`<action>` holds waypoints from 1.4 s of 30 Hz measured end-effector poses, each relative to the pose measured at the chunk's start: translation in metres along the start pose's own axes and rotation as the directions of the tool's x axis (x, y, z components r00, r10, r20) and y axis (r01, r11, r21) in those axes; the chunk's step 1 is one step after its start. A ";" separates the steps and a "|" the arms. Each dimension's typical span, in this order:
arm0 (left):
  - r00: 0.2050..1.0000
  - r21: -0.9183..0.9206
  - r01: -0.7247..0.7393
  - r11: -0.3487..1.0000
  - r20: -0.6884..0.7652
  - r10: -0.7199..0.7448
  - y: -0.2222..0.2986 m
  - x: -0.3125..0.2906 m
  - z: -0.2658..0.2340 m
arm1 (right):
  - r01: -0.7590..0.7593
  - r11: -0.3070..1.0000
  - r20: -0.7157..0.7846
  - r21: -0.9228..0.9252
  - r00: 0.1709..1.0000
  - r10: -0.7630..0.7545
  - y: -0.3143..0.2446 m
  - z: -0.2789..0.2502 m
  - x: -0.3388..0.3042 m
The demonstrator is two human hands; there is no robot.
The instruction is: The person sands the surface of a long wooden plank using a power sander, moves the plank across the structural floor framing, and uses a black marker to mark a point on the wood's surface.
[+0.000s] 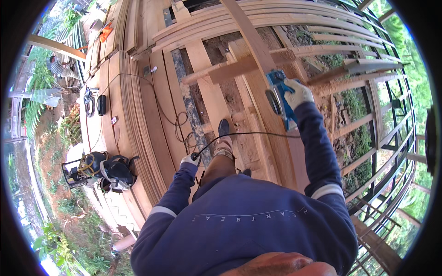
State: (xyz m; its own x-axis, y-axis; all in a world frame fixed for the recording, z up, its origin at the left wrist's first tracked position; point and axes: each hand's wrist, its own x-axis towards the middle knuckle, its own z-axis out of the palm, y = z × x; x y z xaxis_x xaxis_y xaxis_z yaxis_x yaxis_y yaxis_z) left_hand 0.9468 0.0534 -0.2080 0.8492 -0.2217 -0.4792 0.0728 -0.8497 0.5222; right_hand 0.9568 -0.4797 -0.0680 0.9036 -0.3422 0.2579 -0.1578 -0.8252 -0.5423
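Observation:
My right hand [299,94], in a white work glove, is closed around the handle of a blue electric planer [288,112]. The planer sits on a long wooden beam [258,46] that runs away from me. A black power cord [248,133] trails from near the planer across my front to my left hand [191,159]. That hand, also gloved, is low at my left side with its fingers closed on the cord.
Stacked planks [133,124] run along my left. My shoe [224,127] is among spaced boards with gaps showing soil. A loose cable [179,119] coils over the planks. A compressor-like machine [92,164] and a black bag [120,172] stand at left; metal framing [391,133] curves along the right.

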 end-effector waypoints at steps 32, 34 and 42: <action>0.947 0.088 -0.090 0.992 0.316 0.058 -0.014 -0.122 0.012 | -0.203 0.964 0.068 -0.174 0.974 0.218 -0.027 -0.018 -0.061; 0.971 0.055 -0.041 0.998 0.237 0.027 -0.018 -0.120 0.007 | -0.206 0.955 0.076 -0.214 0.971 0.227 -0.024 -0.003 -0.008; 0.992 -0.099 -0.020 0.995 0.125 0.032 -0.007 -0.134 0.006 | -0.141 0.968 0.125 -0.207 0.978 0.169 -0.018 0.008 0.027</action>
State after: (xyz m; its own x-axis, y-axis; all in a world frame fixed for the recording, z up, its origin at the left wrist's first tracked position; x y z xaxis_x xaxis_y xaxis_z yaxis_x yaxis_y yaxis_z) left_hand 0.8290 0.0860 -0.1515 0.7792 -0.3070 -0.5465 0.1076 -0.7934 0.5991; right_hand 0.9867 -0.4709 -0.0579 0.9065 -0.4177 0.0608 -0.3622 -0.8437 -0.3961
